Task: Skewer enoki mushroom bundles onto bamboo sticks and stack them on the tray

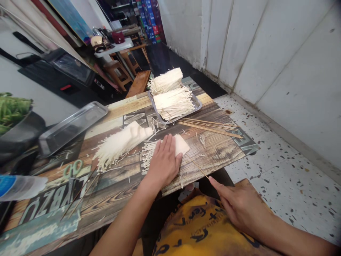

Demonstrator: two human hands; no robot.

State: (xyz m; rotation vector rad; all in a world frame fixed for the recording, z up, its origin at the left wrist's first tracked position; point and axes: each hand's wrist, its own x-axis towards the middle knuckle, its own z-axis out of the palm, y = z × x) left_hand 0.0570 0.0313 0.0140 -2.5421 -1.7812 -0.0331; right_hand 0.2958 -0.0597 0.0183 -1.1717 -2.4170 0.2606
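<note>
Bottle, clear plastic with a blue label, lying on its side at 8 o'clock on the tabletop. Bowl of greens, dark, at 9 o'clock. Empty metal tray, at 10 o'clock, just beside the bowl. Loose skewers, a few, at 7 o'clock on the printed wood surface. Large enoki bundle, fanned out, caps toward 8 o'clock, left of centre. Left hand, at centre, flat with fingers straight and together, palm pressing on the small enoki bundle, gripping nothing. That bundle lies flat near the tabletop's near edge, cut base toward 2 o'clock. Skewer, one thin stick, meeting the bundle's edge and running toward 5 o'clock. Filled tray, at 12 o'clock, carrying two enoki blocks. Skewer pile, at 2 o'clock, just beside that tray. Right hand, at 5 o'clock off the tabletop's edge, fingertips pinched on the skewer's near end.
</note>
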